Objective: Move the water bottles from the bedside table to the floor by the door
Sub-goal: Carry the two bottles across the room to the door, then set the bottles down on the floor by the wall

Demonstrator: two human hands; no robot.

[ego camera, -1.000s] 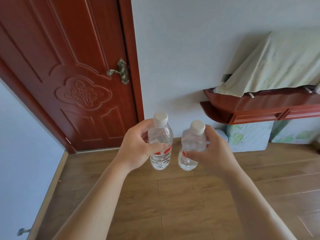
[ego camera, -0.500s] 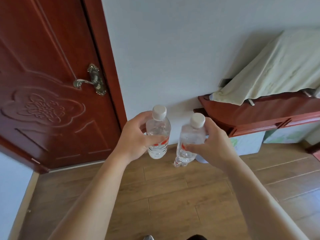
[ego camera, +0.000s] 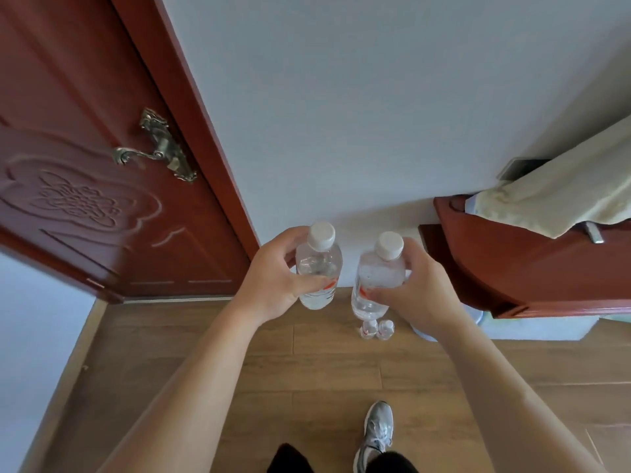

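I hold two clear water bottles with white caps and red labels upright in front of me. My left hand (ego camera: 273, 281) grips the left bottle (ego camera: 319, 264) and my right hand (ego camera: 418, 291) grips the right bottle (ego camera: 377, 274). Both hang above the wooden floor (ego camera: 307, 363), just right of the red-brown door (ego camera: 102, 199). Two more small bottles (ego camera: 375, 329) stand on the floor by the wall, below the right bottle.
A red-brown wooden cabinet (ego camera: 532, 268) with a pale cloth (ego camera: 560, 192) draped over it juts out at the right. A white round object (ego camera: 423, 332) sits on the floor under it. My grey shoe (ego camera: 377, 428) is on the floor near the bottom edge.
The view has come closer to the wall and tilted down. The two bottles on the floor and my shoe have come into sight. Both hands still hold their bottles.
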